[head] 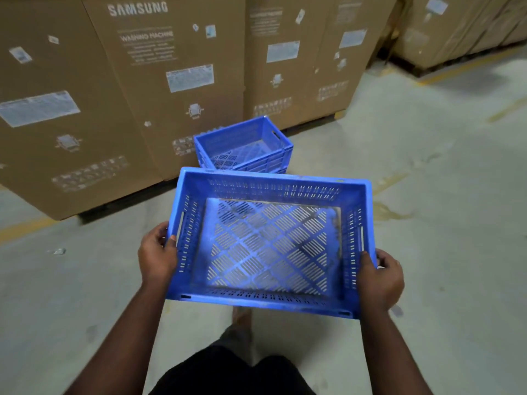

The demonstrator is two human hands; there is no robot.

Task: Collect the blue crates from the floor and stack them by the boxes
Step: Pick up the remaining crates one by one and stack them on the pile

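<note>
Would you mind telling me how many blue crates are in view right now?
2. One crate is held in both hands; the other sits on the floor against the cardboard boxes, perhaps atop nested ones.

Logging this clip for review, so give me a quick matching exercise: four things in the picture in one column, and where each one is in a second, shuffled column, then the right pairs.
Things
1. carried crate
2. crate stack
3. left hand
4. right hand

Places
A. on the floor against the cardboard boxes
B. gripping the crate's right end wall
C. held up off the floor, between both hands
D. gripping the crate's left end wall

Pairs: 1-C, 2-A, 3-D, 4-B
</note>
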